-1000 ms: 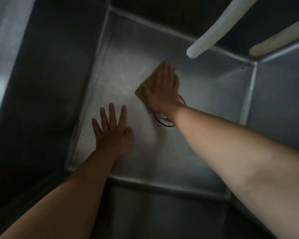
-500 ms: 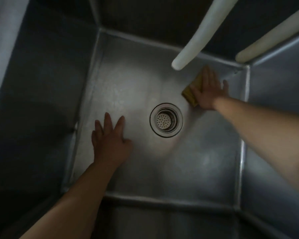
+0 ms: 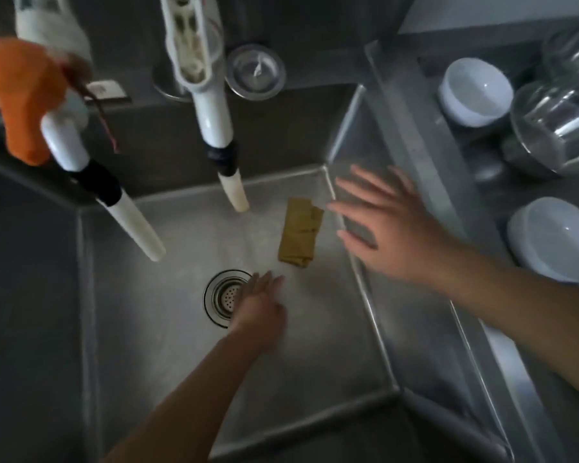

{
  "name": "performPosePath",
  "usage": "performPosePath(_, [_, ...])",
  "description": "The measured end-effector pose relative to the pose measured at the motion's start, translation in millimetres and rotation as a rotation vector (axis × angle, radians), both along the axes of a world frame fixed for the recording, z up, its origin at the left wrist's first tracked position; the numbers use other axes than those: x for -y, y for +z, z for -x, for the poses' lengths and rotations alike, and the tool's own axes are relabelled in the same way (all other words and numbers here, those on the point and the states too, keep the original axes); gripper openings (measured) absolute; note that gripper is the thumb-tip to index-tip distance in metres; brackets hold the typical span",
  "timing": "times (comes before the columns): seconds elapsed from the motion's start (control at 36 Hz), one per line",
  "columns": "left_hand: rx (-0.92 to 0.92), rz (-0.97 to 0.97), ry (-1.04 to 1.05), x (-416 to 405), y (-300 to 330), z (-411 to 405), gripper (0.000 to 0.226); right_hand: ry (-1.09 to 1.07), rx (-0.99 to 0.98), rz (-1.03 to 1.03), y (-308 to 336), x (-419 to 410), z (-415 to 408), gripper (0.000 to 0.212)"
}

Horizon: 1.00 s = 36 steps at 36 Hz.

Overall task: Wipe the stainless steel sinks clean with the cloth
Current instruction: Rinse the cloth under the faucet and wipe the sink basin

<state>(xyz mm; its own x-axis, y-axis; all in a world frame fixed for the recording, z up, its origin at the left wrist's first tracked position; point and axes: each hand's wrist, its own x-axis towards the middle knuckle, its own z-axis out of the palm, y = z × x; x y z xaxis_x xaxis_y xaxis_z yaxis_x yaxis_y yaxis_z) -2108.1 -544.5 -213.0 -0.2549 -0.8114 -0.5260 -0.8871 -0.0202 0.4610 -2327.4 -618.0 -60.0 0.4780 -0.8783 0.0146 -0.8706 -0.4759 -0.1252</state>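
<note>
The cloth (image 3: 300, 232) lies folded on the floor of the sink (image 3: 168, 345), near the far right corner, just beyond the drain (image 3: 222, 297) and a little right of the middle spout (image 3: 233, 192). Neither of the hands touches it. The right hand (image 3: 390, 228) hangs above the sink's right wall with its fingers spread and straight, holding nothing; blur softens its outline, so how high it sits over the rim cannot be told exactly. The left hand (image 3: 261, 304) is low in the basin beside the drain, partly covering its right edge, fingers straight and pointing toward the cloth, also holding nothing; whether the palm presses the steel or hovers just off it is unclear. That low reach, fingers aimed at the cloth, suggests the left hand is placed to take it up, which would fit working a side the right arm reaches poorly, though this is only a reading. A second spout (image 3: 131, 225) slants in from the left, its upper part wrapped in an orange rag (image 3: 20, 95); both spouts hang over the basin, so wiping has to pass beneath them. On the desk to the right stand white bowls (image 3: 475, 91) and glass bowls (image 3: 555, 128), kept outside the basin and clear of the wiping. A round lid (image 3: 256, 71) sits on the ledge behind the sink.
</note>
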Motion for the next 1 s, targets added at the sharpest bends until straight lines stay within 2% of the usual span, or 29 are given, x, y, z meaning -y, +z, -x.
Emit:
performPosePath(0.06, [-0.074,0.036,0.006,27,-2,24,0.054,-0.071,0.11,0.142,5,0,24,0.04])
performPosePath(0.11, [-0.127,0.058,0.082,53,-5,43,0.057,-0.17,0.131,0.146,4,3,38,0.043])
performPosePath(0.22, [-0.046,0.062,0.08,93,-24,78,0.078,-0.247,-0.017,0.035,-10,5,56,0.062])
performPosePath(0.31, [-0.011,0.048,0.055,106,-40,104,0.071,-0.218,-0.05,0.083,-21,1,63,0.064])
performPosePath(0.39, [0.033,0.005,0.142,98,-52,119,0.07,-0.228,-0.085,0.124,-25,0,57,0.066])
performPosePath(0.53, [0.118,0.075,0.17,61,-62,108,0.065,-0.235,-0.138,0.139,-23,0,56,0.065])
performPosePath(0.67, [0.211,0.037,0.266,29,-56,78,0.064,-0.241,-0.152,0.126,-20,0,53,0.069])
performPosePath(0.75, [0.153,0.086,0.371,22,-45,58,0.075,-0.246,-0.163,0.118,-19,1,53,0.068])
performPosePath(0.83, [0.236,0.154,0.465,33,-41,48,0.088,-0.26,-0.168,0.112,-18,1,52,0.064])
performPosePath(1.0, [0.307,-0.017,0.325,59,-58,68,0.088,-0.298,-0.226,0.057,-15,3,50,0.069])
